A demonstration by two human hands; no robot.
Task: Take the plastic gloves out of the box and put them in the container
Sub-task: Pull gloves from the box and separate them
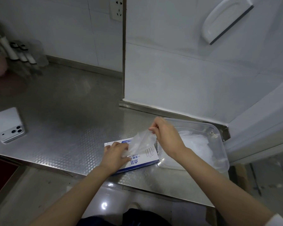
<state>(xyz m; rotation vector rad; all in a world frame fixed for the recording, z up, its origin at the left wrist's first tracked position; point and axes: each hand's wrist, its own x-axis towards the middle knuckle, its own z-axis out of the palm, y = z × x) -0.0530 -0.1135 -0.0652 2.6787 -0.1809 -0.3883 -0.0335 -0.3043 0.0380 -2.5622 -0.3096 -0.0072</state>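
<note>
A blue and white glove box point(145, 156) lies flat near the front edge of the steel counter. My left hand point(115, 154) rests on the box's left part, fingers spread over it. My right hand point(165, 136) pinches the top of a clear plastic glove point(140, 142) that stretches up out of the box. Just right of the box stands a clear plastic container point(217, 132), and a loose heap of clear gloves point(198, 144) lies inside it.
A white phone point(8, 124) lies face down at the counter's left. Rolls and a clear holder point(24, 53) stand at the back left by the wall. A wall corner point(123, 79) juts out behind the box. The counter's front edge point(72, 172) runs just below my left wrist.
</note>
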